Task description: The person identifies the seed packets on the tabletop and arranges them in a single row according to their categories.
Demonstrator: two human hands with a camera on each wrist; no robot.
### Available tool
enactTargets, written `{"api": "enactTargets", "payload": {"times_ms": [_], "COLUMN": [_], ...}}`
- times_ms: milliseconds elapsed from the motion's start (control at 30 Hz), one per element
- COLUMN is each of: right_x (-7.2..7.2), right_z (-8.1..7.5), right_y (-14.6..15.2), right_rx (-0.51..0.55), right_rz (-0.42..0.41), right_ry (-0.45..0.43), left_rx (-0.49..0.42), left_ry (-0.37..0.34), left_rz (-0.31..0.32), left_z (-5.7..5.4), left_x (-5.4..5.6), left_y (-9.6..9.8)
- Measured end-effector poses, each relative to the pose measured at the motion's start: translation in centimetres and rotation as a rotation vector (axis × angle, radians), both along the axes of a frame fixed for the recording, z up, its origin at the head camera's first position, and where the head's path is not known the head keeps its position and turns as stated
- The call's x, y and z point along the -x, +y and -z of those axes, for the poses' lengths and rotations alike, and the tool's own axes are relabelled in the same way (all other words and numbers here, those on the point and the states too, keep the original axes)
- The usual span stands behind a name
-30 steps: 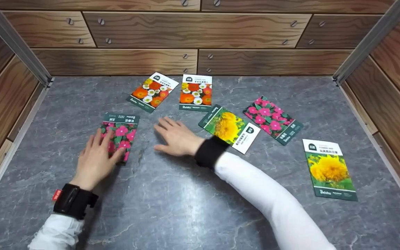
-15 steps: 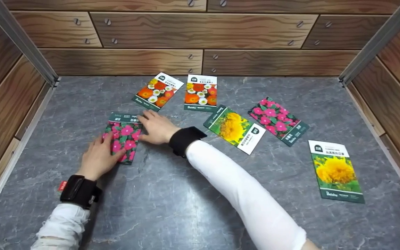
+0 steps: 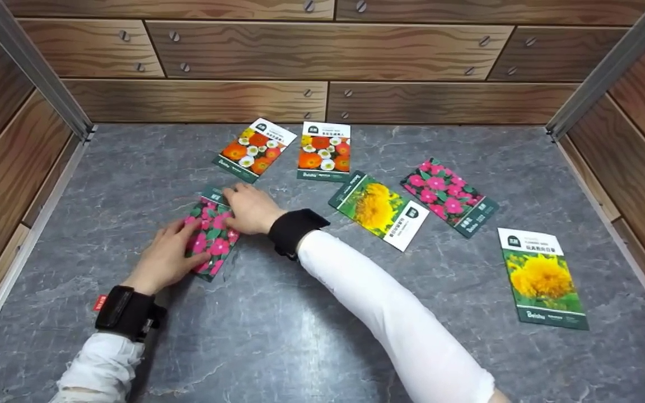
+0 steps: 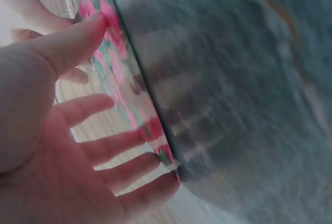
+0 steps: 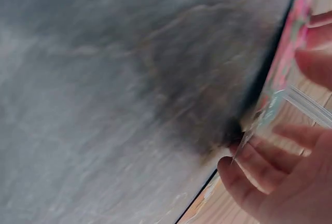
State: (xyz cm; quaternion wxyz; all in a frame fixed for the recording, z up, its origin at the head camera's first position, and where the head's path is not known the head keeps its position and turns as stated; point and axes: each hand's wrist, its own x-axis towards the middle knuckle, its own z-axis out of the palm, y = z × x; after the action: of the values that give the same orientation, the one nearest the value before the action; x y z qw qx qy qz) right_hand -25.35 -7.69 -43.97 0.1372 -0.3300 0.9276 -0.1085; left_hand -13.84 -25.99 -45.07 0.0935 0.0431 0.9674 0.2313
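Note:
In the head view a seed packet with pink flowers (image 3: 219, 246) lies on the grey tabletop at the left, its green header toward the back. My left hand (image 3: 163, 254) touches its left side with spread fingers, the thumb over the lower part. My right hand (image 3: 252, 208) reaches in from the right, its fingertips on the header end and right edge. The left wrist view shows the thumb on the printed face of the packet (image 4: 116, 73) and the fingertips along its side. In the right wrist view the fingers meet one corner of the packet (image 5: 285, 60).
Behind lie two packets with orange and white poppies, one tilted (image 3: 255, 148) and one straight (image 3: 324, 151). Right of my hand lies a yellow-flower packet (image 3: 377, 208) beside another pink-flower packet (image 3: 448, 196). A second yellow packet (image 3: 541, 277) lies far right. Wood-patterned walls (image 3: 322, 50) enclose the table.
My right hand has moved left to the pink-flower packet near my left hand. That packet has since shifted right and turned slightly clockwise, the left hand following. The other packets lie as before.

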Motion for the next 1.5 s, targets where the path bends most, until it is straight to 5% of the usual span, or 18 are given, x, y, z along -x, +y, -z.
{"api": "enactTargets", "payload": {"times_ms": [200,400,600,767,1000,1167,1500], "right_x": [0.5,0.3,-0.5,-0.9,-1.8,-2.9,-5.2], "right_z": [-1.1,-1.6,-1.2,-1.5,-2.5,-2.7,-2.8], "right_y": [1.6,4.8,8.0,10.4,13.7,15.5,16.4], "right_rx": [0.167,0.391,0.493,0.574,0.77,0.957,1.272], "right_rz": [0.162,0.212,0.25,0.309,0.406,0.494,0.597], "right_ry": [-0.041,-0.147,-0.24,-0.292,-0.31,-0.345,-0.417], "left_rx": [-0.02,-0.026,-0.063,-0.118,-0.353,-0.562,-0.862], "left_ry": [-0.005,0.036,0.092,0.146,0.289,0.31,0.307], "left_rz": [0.054,0.052,0.026,-0.057,-0.251,-0.368,-0.428], "left_z": [-0.1,-0.1,0.1,0.1,-0.5,-1.4,-2.6], "left_x": [0.1,0.0,-0.2,-0.1,-0.2,-0.4,0.5], "left_y": [0.5,1.3,2.2,3.3,4.9,6.7,10.4]}}
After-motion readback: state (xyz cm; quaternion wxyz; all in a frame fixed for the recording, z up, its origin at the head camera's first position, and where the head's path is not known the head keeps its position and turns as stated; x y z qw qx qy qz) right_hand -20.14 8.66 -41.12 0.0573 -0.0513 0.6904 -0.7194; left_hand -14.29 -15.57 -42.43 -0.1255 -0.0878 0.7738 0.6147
